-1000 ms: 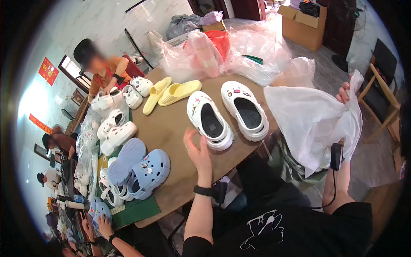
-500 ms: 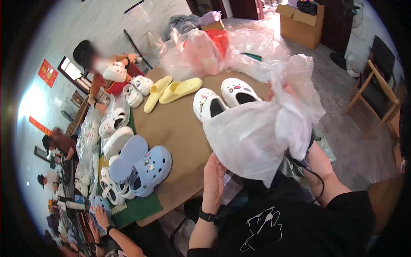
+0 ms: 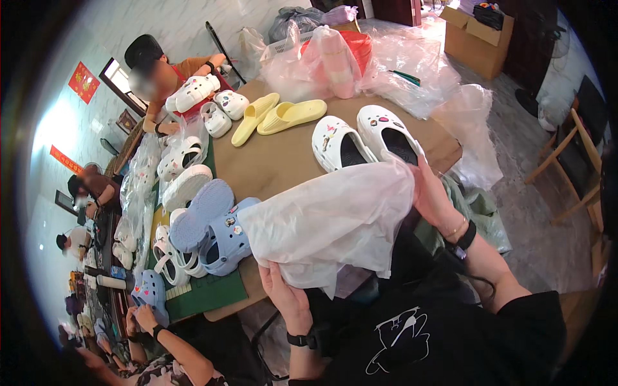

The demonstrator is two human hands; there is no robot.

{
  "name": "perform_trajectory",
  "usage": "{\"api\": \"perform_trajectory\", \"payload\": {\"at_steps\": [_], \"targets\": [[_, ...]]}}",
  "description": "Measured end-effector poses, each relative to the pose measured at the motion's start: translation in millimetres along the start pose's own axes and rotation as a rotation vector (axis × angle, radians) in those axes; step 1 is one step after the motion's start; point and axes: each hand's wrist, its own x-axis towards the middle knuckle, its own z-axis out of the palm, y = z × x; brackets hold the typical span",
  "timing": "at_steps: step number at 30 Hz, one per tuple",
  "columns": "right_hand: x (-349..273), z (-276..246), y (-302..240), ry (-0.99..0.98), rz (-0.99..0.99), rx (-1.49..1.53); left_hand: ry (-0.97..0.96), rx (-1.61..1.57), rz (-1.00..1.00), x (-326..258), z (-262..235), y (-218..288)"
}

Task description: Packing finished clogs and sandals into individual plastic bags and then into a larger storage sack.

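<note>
Holding a white bag (image 3: 325, 222) in both hands, spread sideways above the near edge of the brown table (image 3: 257, 174). Gripping its lower left part in the left hand (image 3: 286, 299), with fingers bent and pressed to the film. Gripping its right end in the right hand (image 3: 438, 199), with fingers fairly straight, drawn together on the film and partly covered by it. Wrinkled and limp between the two grips; cannot tell about contents inside the bag. Just beyond it on the table, can see a pair of white clogs (image 3: 371, 122) with charms on the toes, partly hidden at the heels; cannot tell about contact with the bag.

Farther left, can see yellow slippers (image 3: 293, 117) and a clump of blue clogs (image 3: 225, 241). Past these, can see clear bags (image 3: 138, 180) with pale clogs inside. Beyond the far edge, can see a red bucket (image 3: 362, 53) behind pale pink plastic (image 3: 338, 67); cannot tell about the bucket's contents. Near the bucket, can see a bulging grey bag (image 3: 290, 26). On the floor at upper right, can see a cardboard box (image 3: 479, 45) with a black bundle (image 3: 491, 16) at its top.
</note>
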Motion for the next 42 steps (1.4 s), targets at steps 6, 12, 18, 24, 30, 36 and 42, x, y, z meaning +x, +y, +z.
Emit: {"api": "perform_trajectory", "payload": {"at_steps": [6, 12, 18, 24, 30, 36, 42], "targets": [[-28, 11, 10, 0.09, -0.064, -0.299, 0.042, -0.004, -0.065, 2, -1, 2], [-11, 7, -16, 0.269, -0.256, -0.324, -0.065, 0.373, 0.03, 46, -29, 34], [4, 16, -9, 0.261, -0.439, -0.25, -0.006, 0.814, 0.297, 86, 12, 60], [31, 28, 2, 0.328, -0.474, -0.225, -0.229, 1.251, 1.077, 34, 64, 14], [7, 88, -6, -0.03, -0.357, -0.204, -0.424, 0.927, 0.455, -2, 112, -29], [19, 102, -24, -0.134, -0.394, -0.312, -0.179, 0.501, 0.233, 38, 75, -8], [32, 110, -23, -0.168, -0.542, -0.462, -0.016, 0.298, 0.502, 41, 99, 51]]}}
